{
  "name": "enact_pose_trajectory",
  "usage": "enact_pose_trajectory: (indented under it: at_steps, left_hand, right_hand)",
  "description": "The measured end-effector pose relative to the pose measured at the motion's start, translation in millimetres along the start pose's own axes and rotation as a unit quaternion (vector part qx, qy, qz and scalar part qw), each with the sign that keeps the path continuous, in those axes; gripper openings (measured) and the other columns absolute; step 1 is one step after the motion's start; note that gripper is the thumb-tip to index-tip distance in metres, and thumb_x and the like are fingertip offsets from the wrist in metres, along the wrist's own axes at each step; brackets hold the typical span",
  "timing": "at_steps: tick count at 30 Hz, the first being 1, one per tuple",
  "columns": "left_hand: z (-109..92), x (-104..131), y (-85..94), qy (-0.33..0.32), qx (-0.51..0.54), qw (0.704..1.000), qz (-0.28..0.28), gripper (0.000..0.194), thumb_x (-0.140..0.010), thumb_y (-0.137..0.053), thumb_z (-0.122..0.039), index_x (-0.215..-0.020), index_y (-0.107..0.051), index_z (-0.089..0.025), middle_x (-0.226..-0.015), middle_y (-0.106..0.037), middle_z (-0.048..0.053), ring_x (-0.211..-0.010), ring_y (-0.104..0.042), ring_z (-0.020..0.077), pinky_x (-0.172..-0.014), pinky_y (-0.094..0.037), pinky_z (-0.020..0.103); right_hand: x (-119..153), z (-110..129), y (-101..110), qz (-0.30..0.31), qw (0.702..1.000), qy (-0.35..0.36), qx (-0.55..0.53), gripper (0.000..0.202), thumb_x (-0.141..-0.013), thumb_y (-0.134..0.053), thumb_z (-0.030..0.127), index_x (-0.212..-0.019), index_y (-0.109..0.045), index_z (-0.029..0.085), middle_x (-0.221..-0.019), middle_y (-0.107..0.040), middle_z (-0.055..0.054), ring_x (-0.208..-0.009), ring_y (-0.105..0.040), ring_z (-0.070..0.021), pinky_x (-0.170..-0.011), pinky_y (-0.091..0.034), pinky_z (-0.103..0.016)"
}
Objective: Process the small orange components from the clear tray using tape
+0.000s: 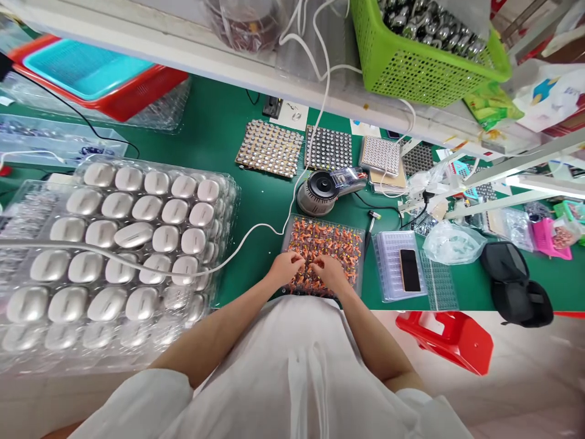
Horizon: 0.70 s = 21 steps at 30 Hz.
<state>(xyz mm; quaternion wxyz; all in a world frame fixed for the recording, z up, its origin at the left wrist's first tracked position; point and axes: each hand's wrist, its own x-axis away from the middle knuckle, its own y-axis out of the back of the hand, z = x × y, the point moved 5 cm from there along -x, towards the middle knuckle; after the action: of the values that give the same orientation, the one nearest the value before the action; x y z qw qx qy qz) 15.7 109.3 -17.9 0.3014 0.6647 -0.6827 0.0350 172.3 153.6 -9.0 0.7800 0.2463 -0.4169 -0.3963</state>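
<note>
Directly in front of me on the green table lies a clear tray (360, 283) filled with rows of small orange parts (315, 235). My left hand (287, 267) is over the tray's left half, its fingers pinched together. Close beside it, my right hand (328, 271) bends over the middle of the tray, thumb and fingers also pinched. Whatever is between the fingertips of either hand is too small to make out. Just behind the tray stands a round grey and black device (317, 192) with a clear-covered head.
Stacked clear trays of silvery cases (146, 207) fill the left side. A white cable (256, 227) crosses the table. To the right are plastic trays (388, 268) with a phone (410, 270) on top, and a black case (514, 283). A shelf with a green basket (425, 79) overhangs the back.
</note>
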Motion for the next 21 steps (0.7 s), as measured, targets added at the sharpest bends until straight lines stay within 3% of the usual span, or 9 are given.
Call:
enact_pose_trajectory:
  at_steps: [4,8,16,21]
  left_hand:
    - [18.5,-16.4,-15.3,0.023,-0.046,0.999,-0.009,0.017,-0.075,-0.056,-0.028,-0.071,-0.069,-0.017,-0.066,-0.069,0.003,-0.066,-0.062,0.0174,-0.06,-0.044,0.025]
    - [25.7,-26.1,-21.7,0.027,-0.093,0.995,-0.013,0.014,-0.073,-0.058,-0.025,-0.068,-0.068,-0.017,-0.066,-0.069,0.003,-0.067,-0.061,0.0175,-0.063,-0.043,0.026]
    - [20.4,-32.9,-20.6,0.008,-0.142,0.989,-0.026,0.008,-0.072,-0.059,-0.02,-0.066,-0.064,-0.017,-0.067,-0.067,0.006,-0.072,-0.061,0.0215,-0.067,-0.043,0.029]
    - [10.4,-20.7,-10.2,-0.027,-0.11,0.993,-0.028,0.015,-0.082,-0.051,-0.024,-0.082,-0.065,-0.017,-0.075,-0.068,0.007,-0.075,-0.062,0.0211,-0.071,-0.045,0.03]
  right_hand:
    - [-2.9,-4.8,-26.8,0.002,0.998,-0.035,0.056,0.019,-0.077,-0.062,0.033,-0.088,-0.064,0.017,-0.093,-0.067,-0.011,-0.083,-0.061,-0.0229,-0.071,-0.041,-0.031]
    - [-7.2,-9.9,-36.8,0.001,0.996,-0.063,0.069,0.017,-0.078,-0.06,0.029,-0.087,-0.063,0.016,-0.094,-0.067,-0.015,-0.089,-0.061,-0.0258,-0.075,-0.041,-0.034]
    - [-6.3,-24.6,-29.4,-0.007,0.995,-0.083,-0.057,0.016,-0.076,-0.054,0.028,-0.076,-0.065,0.016,-0.076,-0.067,-0.006,-0.073,-0.058,-0.0178,-0.067,-0.039,-0.026]
    - [0.0,-37.1,-17.0,-0.001,0.975,-0.091,-0.2,0.027,-0.075,-0.053,0.038,-0.075,-0.065,0.014,-0.061,-0.058,0.0,-0.054,-0.047,-0.011,-0.052,-0.034,-0.022]
